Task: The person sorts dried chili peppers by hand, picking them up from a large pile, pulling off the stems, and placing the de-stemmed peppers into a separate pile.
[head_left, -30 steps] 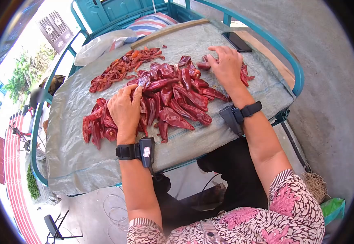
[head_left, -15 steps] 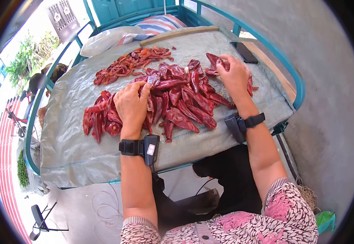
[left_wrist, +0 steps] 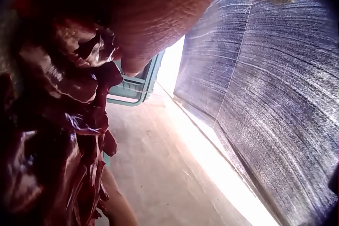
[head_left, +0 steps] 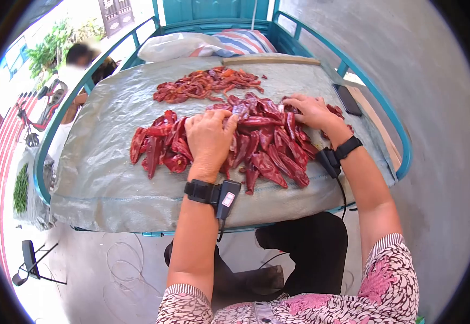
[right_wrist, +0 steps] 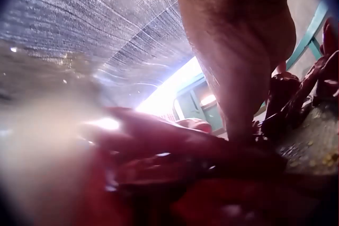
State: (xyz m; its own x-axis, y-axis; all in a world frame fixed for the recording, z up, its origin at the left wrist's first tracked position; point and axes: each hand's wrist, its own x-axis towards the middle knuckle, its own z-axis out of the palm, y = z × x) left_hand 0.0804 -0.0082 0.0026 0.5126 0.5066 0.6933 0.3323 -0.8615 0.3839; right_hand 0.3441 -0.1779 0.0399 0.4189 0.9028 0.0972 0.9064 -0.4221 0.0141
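Observation:
A heap of glossy dried red peppers [head_left: 270, 154] lies on the sheet-covered cargo bed, under both hands. My left hand [head_left: 209, 136] grips a shiny pepper at the heap's upper left, thumb to the right; its fingertips are hidden. Peppers [left_wrist: 58, 152] fill the left side of the left wrist view beside that hand. At the heap's upper right, my right hand [head_left: 313, 112] holds a pepper, only a dark bit of it showing at the fingertips. Close below this hand in the right wrist view, a blurred red pepper [right_wrist: 159, 146] stretches across.
Smaller, shrivelled red peppers [head_left: 208, 85] form a second pile farther back. A phone [head_left: 347, 100] lies at the right, near the teal rail [head_left: 378, 89]. White and striped sacks [head_left: 178, 47] sit behind a wooden strip [head_left: 271, 59]. Another person [head_left: 92, 62] is beyond the left rail.
My right hand has brought a pepper from the right side to the heap's upper right. The left hand stays on the heap. The head view has swung left, showing another person.

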